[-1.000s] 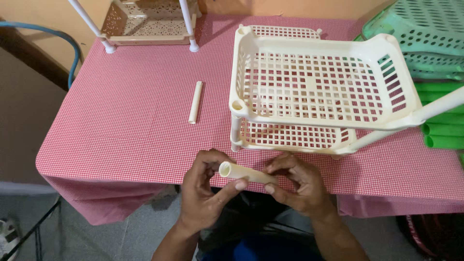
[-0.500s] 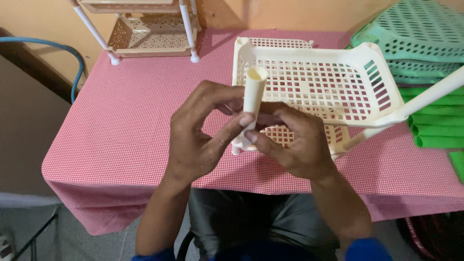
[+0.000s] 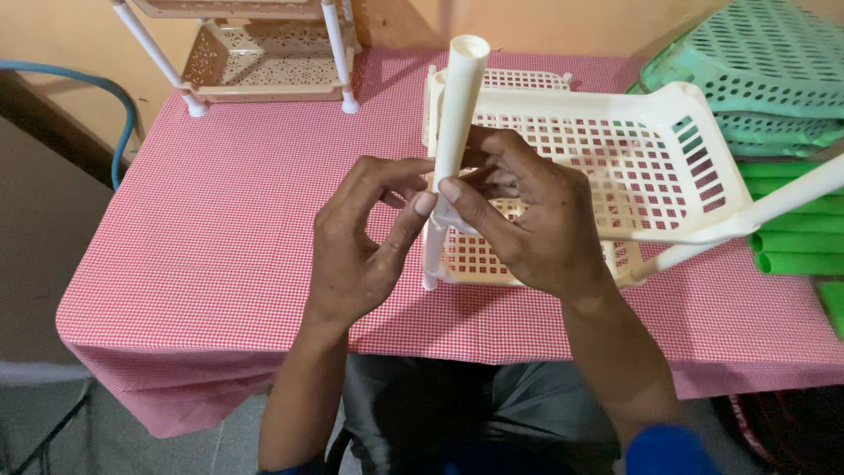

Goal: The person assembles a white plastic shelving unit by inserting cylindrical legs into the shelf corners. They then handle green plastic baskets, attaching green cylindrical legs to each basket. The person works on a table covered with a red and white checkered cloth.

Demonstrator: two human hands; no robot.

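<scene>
Both hands hold a cream plastic tube (image 3: 459, 104) upright above the near left corner of a cream perforated basket rack (image 3: 615, 158). My left hand (image 3: 360, 242) pinches the tube's lower part with thumb and fingers. My right hand (image 3: 527, 215) wraps around the same lower part from the right, its fingers hiding the tube's bottom end. The rack has two stacked trays on the red checked tablecloth (image 3: 237, 229), with a short leg (image 3: 429, 264) at its front left corner.
A beige lattice shelf unit (image 3: 264, 53) with white legs stands at the table's back left. Green perforated baskets (image 3: 774, 70) and green tubes (image 3: 796, 251) lie at the right. A blue hose (image 3: 114, 114) runs along the wall at the left.
The tube has been turned from lying across my hands near the table edge to upright, and both hands have carried it up towards the rack's front left corner.
</scene>
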